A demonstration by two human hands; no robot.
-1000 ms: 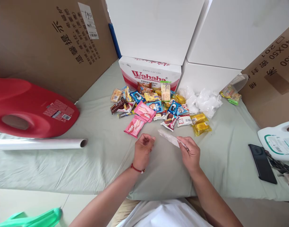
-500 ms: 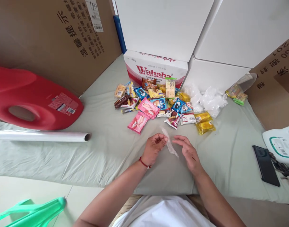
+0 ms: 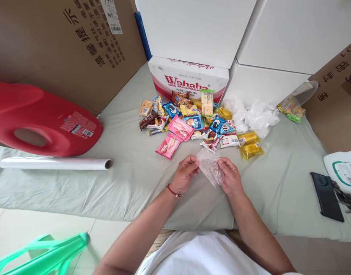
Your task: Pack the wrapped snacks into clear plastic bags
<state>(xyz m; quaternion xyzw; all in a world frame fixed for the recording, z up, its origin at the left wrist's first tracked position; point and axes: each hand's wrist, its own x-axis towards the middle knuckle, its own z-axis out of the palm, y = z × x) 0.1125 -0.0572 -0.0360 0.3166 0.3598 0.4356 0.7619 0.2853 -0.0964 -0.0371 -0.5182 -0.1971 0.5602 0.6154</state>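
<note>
A small clear plastic bag [image 3: 209, 167] is stretched between my two hands above the cloth. My left hand [image 3: 187, 172] pinches its left edge between thumb and fingers. On the other edge, my right hand [image 3: 229, 176] is closed on the crinkled plastic. Just beyond lies a heap of wrapped snacks. Its nearest pieces are two pink wafer packets [image 3: 169, 146], a chocolate pie packet [image 3: 212, 140] and yellow-wrapped snacks [image 3: 251, 151]. More crumpled clear plastic bags [image 3: 260, 117] lie to the right of the heap.
A Wahaba-style printed water carton [image 3: 189, 78] stands behind the snacks. Left are a red detergent jug [image 3: 57, 130] and a white roll [image 3: 55, 163]. A tilted clear container [image 3: 301, 99], a black phone [image 3: 326, 196] and a white bottle [image 3: 343, 172] are right. A green stool [image 3: 55, 254] stands on the floor.
My right hand has moved in and taken hold of the plastic bag's right side. The bag, a narrow strip before, is now spread wider between both hands.
</note>
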